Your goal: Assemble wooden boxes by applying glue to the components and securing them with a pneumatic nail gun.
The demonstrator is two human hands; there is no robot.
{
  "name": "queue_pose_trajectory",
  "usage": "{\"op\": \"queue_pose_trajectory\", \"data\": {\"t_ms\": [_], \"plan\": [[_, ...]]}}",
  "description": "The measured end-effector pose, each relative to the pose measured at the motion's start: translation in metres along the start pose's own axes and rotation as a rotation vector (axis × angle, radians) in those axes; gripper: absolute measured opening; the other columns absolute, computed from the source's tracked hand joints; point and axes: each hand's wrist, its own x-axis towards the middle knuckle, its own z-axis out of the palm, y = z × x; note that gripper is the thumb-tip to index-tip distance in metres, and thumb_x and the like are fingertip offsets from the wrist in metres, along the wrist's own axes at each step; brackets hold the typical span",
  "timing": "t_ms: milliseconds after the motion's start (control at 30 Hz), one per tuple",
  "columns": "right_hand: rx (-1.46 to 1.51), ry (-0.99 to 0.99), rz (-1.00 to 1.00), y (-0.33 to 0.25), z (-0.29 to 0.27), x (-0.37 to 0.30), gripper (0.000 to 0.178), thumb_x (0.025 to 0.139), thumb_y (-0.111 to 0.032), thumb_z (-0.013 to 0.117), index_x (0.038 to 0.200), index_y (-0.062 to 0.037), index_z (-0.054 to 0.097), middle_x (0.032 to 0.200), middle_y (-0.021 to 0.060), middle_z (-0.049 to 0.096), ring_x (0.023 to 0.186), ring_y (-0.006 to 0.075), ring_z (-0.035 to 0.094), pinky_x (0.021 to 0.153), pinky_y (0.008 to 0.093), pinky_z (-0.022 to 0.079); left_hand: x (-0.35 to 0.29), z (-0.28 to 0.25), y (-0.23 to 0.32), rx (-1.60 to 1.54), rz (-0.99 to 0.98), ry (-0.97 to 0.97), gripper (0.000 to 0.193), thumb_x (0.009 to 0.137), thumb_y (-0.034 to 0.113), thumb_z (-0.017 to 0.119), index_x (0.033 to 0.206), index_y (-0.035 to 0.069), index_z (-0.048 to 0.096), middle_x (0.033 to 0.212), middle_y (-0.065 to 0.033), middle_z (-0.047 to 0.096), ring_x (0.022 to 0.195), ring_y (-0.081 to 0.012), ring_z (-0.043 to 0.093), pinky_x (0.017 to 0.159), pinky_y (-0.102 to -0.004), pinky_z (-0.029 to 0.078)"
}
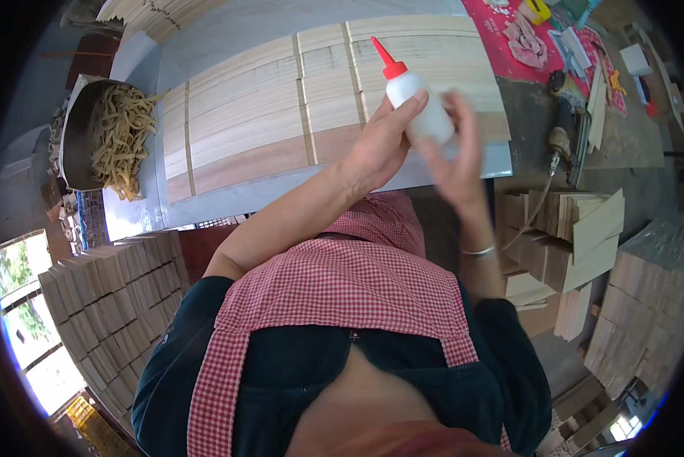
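A white squeeze bottle (420,107) with a red cap and a pointed red nozzle is held tilted above the table, its tip toward the far left. My left hand (384,145) is closed around its left side, the thumb lying across the front. Close by the bottle's lower right side is my right hand (460,164), blurred by motion, its thumb and fingers spread apart; whether it touches the bottle is unclear. Beneath them, rows of pale wooden strips (243,107) lie side by side on the grey table, with narrow gaps between the blocks.
At the left, a metal basin (74,145) holds tangled tan bands (121,141). A hose-fed air tool (563,129) lies at the right, near a red cloth (498,38) with a crumpled pink rag (526,42). Stacked wood (117,312) stands on both sides below the table.
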Motion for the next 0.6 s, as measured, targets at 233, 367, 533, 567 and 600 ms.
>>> {"op": "queue_pose_trajectory", "data": {"t_ms": [233,367,533,567,600], "plan": [[-0.125,0.237,0.205,-0.003,0.021,0.017,0.073,0.076,-0.014,0.085,0.135,-0.0007,0.043,0.122,0.0198,0.054,0.098,0.0313,0.062,0.081,0.0403,0.054,-0.010,-0.004,-0.004,-0.066,-0.134,0.049,0.060,0.102,0.038,0.057,0.145,-0.001,0.040,0.144,-0.0215,0.045,0.134,-0.0285,0.045,0.112,-0.0419,0.039],[0.098,0.482,0.031,-0.027,-0.018,0.064,0.065,0.083,-0.025,0.082,0.131,-0.0012,0.046,0.116,0.0182,0.056,0.094,0.0256,0.062,0.078,0.0343,0.054,-0.016,-0.009,-0.003,0.409,-0.026,-0.125,0.065,0.102,0.041,0.057,0.148,0.000,0.038,0.153,-0.0219,0.037,0.142,-0.0322,0.038,0.117,-0.0450,0.033],[0.079,0.434,0.176,0.015,-0.065,0.083,0.058,0.084,-0.028,0.081,0.124,-0.0002,0.051,0.105,0.0152,0.061,0.083,0.0202,0.061,0.069,0.0297,0.054,-0.014,-0.048,-0.004,1.887,0.630,-0.259,0.073,0.101,0.052,0.052,0.152,0.002,0.035,0.161,-0.0173,0.028,0.151,-0.0345,0.024,0.122,-0.0502,0.022],[0.101,0.506,0.223,0.021,-0.072,0.083,0.057,0.083,-0.029,0.082,0.123,0.0000,0.052,0.103,0.0149,0.062,0.080,0.0191,0.061,0.067,0.0283,0.053,-0.013,-0.056,-0.004,1.955,0.593,-0.240,0.075,0.100,0.053,0.050,0.152,0.002,0.035,0.163,-0.0164,0.026,0.152,-0.0343,0.021,0.123,-0.0505,0.020],[0.127,0.576,0.269,0.027,-0.079,0.084,0.057,0.083,-0.030,0.082,0.121,0.0003,0.053,0.102,0.0147,0.062,0.078,0.0181,0.060,0.064,0.0268,0.052,-0.012,-0.062,-0.003,2.023,0.555,-0.217,0.076,0.100,0.055,0.049,0.153,0.003,0.034,0.164,-0.0156,0.024,0.153,-0.0341,0.018,0.124,-0.0508,0.017]]}}
